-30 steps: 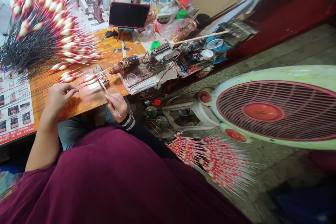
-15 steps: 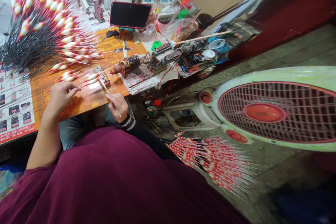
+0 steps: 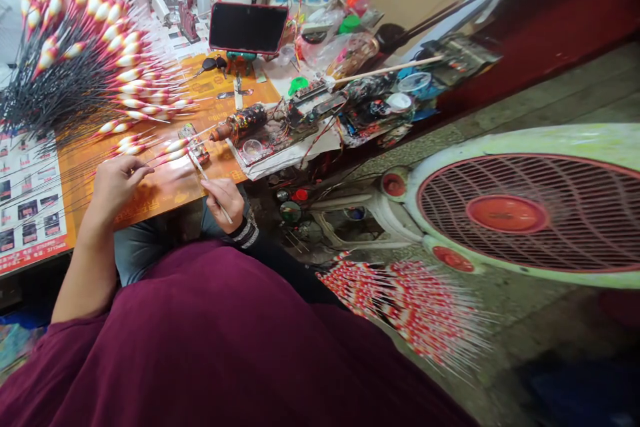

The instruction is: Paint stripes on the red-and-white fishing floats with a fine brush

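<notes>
My left hand (image 3: 119, 181) is closed, thumb and forefinger pinched at the red stem end of a fishing float (image 3: 173, 156) with a white and yellow body. Another similar float (image 3: 176, 145) lies just behind it, its tip toward the copper-coloured chuck of a paint-spattered motor (image 3: 250, 119). Closed around a thin pale brush (image 3: 216, 199), my right hand (image 3: 226, 201) is at the table's front edge. The brush's far end is close to the nearer float and a small stained block (image 3: 201, 152); whether it touches the float I cannot tell.
A large bunch of floats (image 3: 127, 73) with dark stems covers the table's left. A phone (image 3: 249, 28) stands on a holder at the back. Paint pots and lids (image 3: 399, 103) crowd the right. Below are a fan (image 3: 507, 213) and red-and-white floats (image 3: 425, 307).
</notes>
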`<state>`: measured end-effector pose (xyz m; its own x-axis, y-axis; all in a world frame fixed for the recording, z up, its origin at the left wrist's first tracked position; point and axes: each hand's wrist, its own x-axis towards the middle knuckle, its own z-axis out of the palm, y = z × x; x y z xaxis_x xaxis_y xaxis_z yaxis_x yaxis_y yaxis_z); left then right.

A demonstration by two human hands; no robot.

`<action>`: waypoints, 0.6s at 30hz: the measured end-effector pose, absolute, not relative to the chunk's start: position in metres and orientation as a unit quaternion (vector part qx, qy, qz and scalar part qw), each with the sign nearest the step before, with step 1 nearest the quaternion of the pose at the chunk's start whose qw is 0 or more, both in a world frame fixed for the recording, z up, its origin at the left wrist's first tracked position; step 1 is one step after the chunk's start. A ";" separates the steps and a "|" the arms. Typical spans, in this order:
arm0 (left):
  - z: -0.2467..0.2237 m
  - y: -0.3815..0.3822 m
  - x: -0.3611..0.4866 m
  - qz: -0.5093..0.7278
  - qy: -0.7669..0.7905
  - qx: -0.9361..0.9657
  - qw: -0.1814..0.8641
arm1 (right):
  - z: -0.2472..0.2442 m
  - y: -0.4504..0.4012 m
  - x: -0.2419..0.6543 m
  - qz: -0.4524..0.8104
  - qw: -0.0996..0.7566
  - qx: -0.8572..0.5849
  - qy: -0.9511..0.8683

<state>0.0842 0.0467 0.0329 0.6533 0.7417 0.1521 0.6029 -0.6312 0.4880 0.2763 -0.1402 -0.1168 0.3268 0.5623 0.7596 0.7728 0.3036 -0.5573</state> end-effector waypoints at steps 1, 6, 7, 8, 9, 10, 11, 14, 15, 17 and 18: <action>0.033 0.046 0.084 0.171 0.382 0.886 0.201 | -0.116 -0.140 0.276 -0.100 0.573 -0.577 -0.574; 0.034 0.046 0.084 0.169 0.387 0.885 0.194 | -0.113 -0.140 0.276 -0.117 0.585 -0.559 -0.576; 0.034 0.046 0.084 0.169 0.387 0.886 0.194 | -0.113 -0.140 0.275 -0.112 0.582 -0.564 -0.576; 0.034 0.046 0.084 0.168 0.386 0.886 0.194 | -0.114 -0.140 0.275 -0.107 0.578 -0.569 -0.575; 0.034 0.046 0.084 0.167 0.385 0.886 0.195 | -0.115 -0.140 0.275 -0.102 0.576 -0.574 -0.574; 0.034 0.046 0.084 0.166 0.385 0.887 0.195 | -0.115 -0.139 0.275 -0.099 0.572 -0.578 -0.573; 0.034 0.046 0.084 0.165 0.384 0.888 0.194 | -0.116 -0.139 0.275 -0.097 0.569 -0.582 -0.572; 0.033 0.046 0.084 0.167 0.377 0.890 0.194 | -0.115 -0.139 0.274 -0.104 0.566 -0.585 -0.571; 0.032 0.046 0.084 0.168 0.374 0.891 0.194 | -0.114 -0.138 0.274 -0.110 0.570 -0.581 -0.570; 0.032 0.046 0.085 0.168 0.368 0.894 0.190 | -0.111 -0.139 0.274 -0.122 0.581 -0.569 -0.569; 0.031 0.046 0.085 0.167 0.367 0.896 0.187 | -0.110 -0.139 0.274 -0.124 0.585 -0.567 -0.567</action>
